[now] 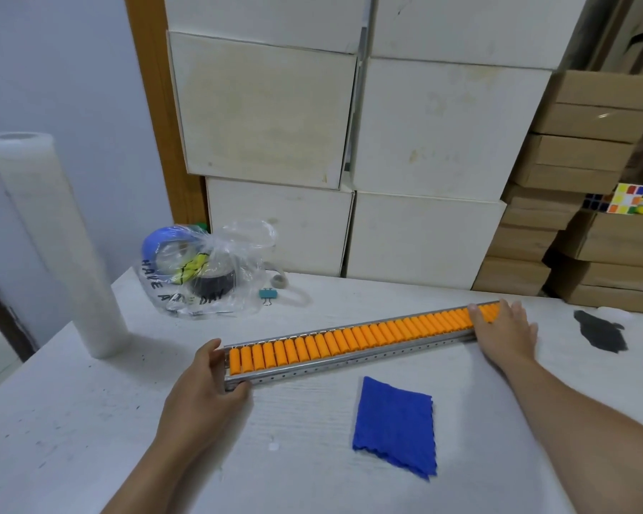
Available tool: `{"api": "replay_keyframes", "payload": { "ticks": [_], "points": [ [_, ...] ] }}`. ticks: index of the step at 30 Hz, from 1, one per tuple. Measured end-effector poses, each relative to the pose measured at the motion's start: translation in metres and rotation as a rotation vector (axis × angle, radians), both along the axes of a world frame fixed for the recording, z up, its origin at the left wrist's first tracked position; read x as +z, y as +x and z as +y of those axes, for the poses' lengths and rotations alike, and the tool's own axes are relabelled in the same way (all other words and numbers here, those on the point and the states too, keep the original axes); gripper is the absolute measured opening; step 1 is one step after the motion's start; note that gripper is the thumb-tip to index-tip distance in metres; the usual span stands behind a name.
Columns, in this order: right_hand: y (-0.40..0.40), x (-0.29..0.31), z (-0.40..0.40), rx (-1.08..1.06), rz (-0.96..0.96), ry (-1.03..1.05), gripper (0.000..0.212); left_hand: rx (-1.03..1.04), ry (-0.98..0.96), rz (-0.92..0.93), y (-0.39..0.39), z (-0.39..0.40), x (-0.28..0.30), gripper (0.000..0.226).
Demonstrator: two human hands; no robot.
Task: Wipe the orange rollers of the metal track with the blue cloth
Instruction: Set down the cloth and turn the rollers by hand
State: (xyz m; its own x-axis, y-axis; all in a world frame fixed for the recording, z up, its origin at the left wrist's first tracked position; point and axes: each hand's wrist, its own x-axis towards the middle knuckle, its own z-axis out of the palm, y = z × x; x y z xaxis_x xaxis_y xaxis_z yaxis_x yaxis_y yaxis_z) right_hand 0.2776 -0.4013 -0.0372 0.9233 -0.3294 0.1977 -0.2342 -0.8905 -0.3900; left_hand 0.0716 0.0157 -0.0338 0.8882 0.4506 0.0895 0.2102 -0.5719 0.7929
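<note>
1. The track (353,352) is laid slantwise across the table (71,421), its left end near, its right end far.
2. The left end is clasped by the left hand (205,380), with thumb and fingers curled round the frame.
3. The right end is pressed flat by the right hand (505,333), fingers spread over the last rollers (349,337); nothing is gripped.
4. The cloth (394,426) is left untouched, just near of the track's middle.
5. The step is judged as positioning; wiping is not yet begun.
6. Next, one hand must be freed and the cloth taken up.
</note>
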Motion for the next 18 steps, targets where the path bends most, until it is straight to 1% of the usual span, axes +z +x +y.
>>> {"api": "replay_keyframes", "payload": {
  "ticks": [3, 7, 11, 15, 18],
  "points": [
    [0.007, -0.006, -0.009, 0.007, 0.025, -0.086, 0.078, 0.005, 0.008, 0.004, 0.001, 0.003, -0.001, 0.077],
    [0.001, -0.005, -0.001, 0.036, -0.066, -0.128, 0.069, -0.016, 0.031, 0.018, 0.003, 0.005, -0.002, 0.077],
    [-0.008, -0.008, 0.010, 0.101, -0.047, -0.175, 0.072, -0.027, 0.040, 0.021, 0.003, 0.006, -0.004, 0.077],
    [-0.022, -0.007, 0.027, 0.148, -0.005, -0.169, 0.076, -0.029, 0.043, 0.028, 0.002, 0.007, -0.004, 0.077],
    [-0.032, -0.006, 0.043, 0.194, -0.003, -0.178, 0.075, -0.027, 0.030, 0.030, 0.001, 0.006, -0.003, 0.075]
  ]
}}
